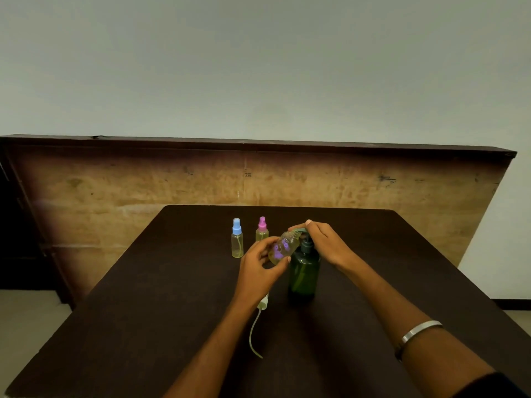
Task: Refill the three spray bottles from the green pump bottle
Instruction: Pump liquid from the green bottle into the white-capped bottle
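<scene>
My left hand (258,264) grips an uncapped clear spray bottle (283,245) with a purple print, tilted so its threaded neck meets the spout of the green pump bottle (304,272). My right hand (321,239) lies over the pump head with fingers draped on it. The removed white spray cap (263,304) with its long dip tube lies on the table under my left wrist. A blue-capped spray bottle (237,239) and a pink-capped spray bottle (262,231) stand upright behind, both holding yellowish liquid.
Everything sits on a dark brown table (143,311). A wooden board (115,191) leans against the wall behind the table's far edge. A metal bangle (416,331) circles my right wrist.
</scene>
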